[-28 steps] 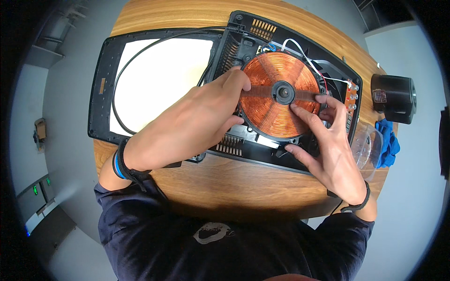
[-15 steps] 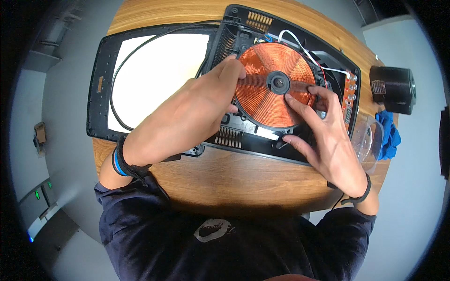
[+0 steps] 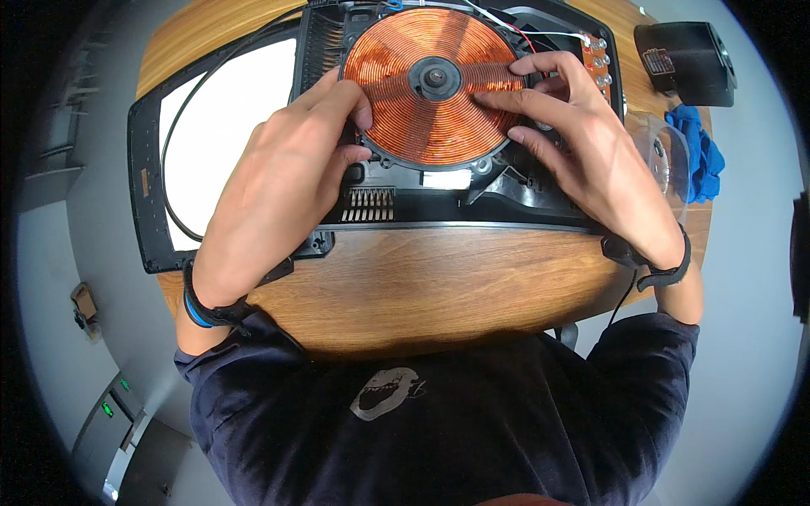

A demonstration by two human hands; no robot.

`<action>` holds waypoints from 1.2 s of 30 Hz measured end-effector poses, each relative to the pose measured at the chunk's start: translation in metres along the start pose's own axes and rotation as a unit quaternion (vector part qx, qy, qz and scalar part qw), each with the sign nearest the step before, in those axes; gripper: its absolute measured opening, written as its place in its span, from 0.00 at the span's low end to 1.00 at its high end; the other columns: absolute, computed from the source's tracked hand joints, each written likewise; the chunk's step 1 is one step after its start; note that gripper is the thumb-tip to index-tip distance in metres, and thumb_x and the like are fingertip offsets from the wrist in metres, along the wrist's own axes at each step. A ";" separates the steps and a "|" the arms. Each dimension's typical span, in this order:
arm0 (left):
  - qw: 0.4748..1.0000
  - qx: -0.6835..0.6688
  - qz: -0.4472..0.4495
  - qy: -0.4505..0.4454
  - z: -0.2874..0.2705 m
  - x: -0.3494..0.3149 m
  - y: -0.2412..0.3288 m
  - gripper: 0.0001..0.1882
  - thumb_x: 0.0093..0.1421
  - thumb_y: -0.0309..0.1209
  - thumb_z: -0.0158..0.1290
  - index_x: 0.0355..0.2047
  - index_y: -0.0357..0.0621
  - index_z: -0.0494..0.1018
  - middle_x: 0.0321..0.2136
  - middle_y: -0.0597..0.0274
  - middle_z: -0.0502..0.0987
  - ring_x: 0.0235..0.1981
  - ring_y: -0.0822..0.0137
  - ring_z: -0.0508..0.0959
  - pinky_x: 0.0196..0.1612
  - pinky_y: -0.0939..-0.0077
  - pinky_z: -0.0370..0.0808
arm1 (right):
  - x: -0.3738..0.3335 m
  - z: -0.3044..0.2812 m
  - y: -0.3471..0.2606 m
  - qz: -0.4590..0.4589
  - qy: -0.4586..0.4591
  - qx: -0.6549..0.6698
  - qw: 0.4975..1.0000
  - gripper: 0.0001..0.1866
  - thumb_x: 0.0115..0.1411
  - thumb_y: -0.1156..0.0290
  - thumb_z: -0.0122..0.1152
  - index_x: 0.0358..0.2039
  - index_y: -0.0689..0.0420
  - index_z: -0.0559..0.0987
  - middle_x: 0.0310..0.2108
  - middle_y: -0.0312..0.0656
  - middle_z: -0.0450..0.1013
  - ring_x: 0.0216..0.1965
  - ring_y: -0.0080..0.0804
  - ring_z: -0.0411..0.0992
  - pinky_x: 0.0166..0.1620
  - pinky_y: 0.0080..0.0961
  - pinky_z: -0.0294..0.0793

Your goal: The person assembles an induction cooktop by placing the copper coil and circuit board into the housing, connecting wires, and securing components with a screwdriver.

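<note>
- Wooden tabletop (image 3: 422, 282) spanning mid-frame!
- Upper right, black device (image 3: 693, 67), its label (image 3: 659, 64) unreadable!
- Left grip (image 3: 283, 160) touching copper coil (image 3: 434, 126); clamped? Can't tell!
- Right grip (image 3: 591, 135), spread apart, touches it!

Copper-orange, finely ringed coil (image 3: 405, 126); black casing (image 3: 430, 204); brown wood-grained table (image 3: 396, 287)

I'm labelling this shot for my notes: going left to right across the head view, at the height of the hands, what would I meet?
Black-framed white panel, left hand, round copper coil, right hand, blue cloth.
</note>
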State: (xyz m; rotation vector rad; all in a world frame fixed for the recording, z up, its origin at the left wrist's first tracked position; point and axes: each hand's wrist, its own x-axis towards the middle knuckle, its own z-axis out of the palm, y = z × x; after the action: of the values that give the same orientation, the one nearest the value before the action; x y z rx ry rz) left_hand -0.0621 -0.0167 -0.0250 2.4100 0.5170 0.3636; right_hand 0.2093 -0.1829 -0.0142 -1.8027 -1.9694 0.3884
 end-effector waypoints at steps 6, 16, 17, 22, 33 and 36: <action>1.000 -0.012 -0.001 -0.006 0.001 -0.003 -0.003 0.21 0.64 0.14 0.66 0.54 0.37 0.72 0.45 0.46 0.82 0.42 0.40 0.85 0.45 0.52 0.81 | 0.003 -0.001 0.008 -0.011 0.005 -0.030 0.999 0.20 0.69 0.70 0.75 0.61 0.54 0.89 0.65 0.47 0.71 0.55 0.42 0.79 0.62 0.44 0.83; 0.991 0.124 0.015 0.038 0.005 -0.005 0.004 0.17 0.62 0.19 0.70 0.49 0.41 0.78 0.72 0.41 0.76 0.58 0.33 0.85 0.55 0.49 0.84 | 0.006 0.000 -0.002 0.019 -0.022 -0.065 0.997 0.24 0.68 0.68 0.77 0.63 0.54 0.86 0.67 0.48 0.70 0.63 0.53 0.78 0.65 0.48 0.81; 0.988 0.141 0.028 0.056 0.006 -0.006 0.003 0.17 0.62 0.20 0.70 0.49 0.41 0.78 0.75 0.41 0.73 0.59 0.33 0.85 0.56 0.48 0.84 | 0.006 0.000 -0.004 0.015 -0.019 -0.067 0.997 0.24 0.68 0.68 0.77 0.64 0.55 0.85 0.67 0.49 0.70 0.63 0.53 0.78 0.65 0.48 0.82; 0.996 0.076 -0.029 0.035 0.008 -0.007 0.007 0.16 0.62 0.20 0.70 0.49 0.42 0.79 0.76 0.44 0.73 0.57 0.32 0.85 0.54 0.49 0.85 | 0.004 -0.003 -0.018 -0.002 -0.012 -0.070 0.997 0.26 0.69 0.68 0.75 0.66 0.56 0.82 0.67 0.51 0.69 0.60 0.55 0.80 0.63 0.48 0.82; 0.994 0.104 -0.012 0.033 0.009 -0.007 0.007 0.15 0.63 0.20 0.69 0.49 0.42 0.81 0.74 0.45 0.74 0.59 0.35 0.85 0.57 0.49 0.84 | 0.006 0.001 -0.025 0.028 -0.014 -0.187 0.982 0.26 0.63 0.65 0.79 0.62 0.51 0.85 0.66 0.44 0.75 0.57 0.50 0.81 0.59 0.45 0.85; 0.989 0.142 0.021 0.045 0.011 -0.007 0.009 0.15 0.63 0.20 0.69 0.49 0.42 0.82 0.74 0.46 0.75 0.67 0.38 0.81 0.64 0.50 0.82 | 0.007 0.000 -0.027 0.014 -0.012 -0.279 0.960 0.25 0.61 0.66 0.80 0.59 0.51 0.87 0.65 0.41 0.78 0.58 0.48 0.81 0.59 0.44 0.85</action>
State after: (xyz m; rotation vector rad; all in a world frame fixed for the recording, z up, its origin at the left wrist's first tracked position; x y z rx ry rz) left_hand -0.0615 -0.0320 -0.0286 2.6924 0.5942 0.4451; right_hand 0.1854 -0.1787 -0.0006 -2.1584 -2.2230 -0.1639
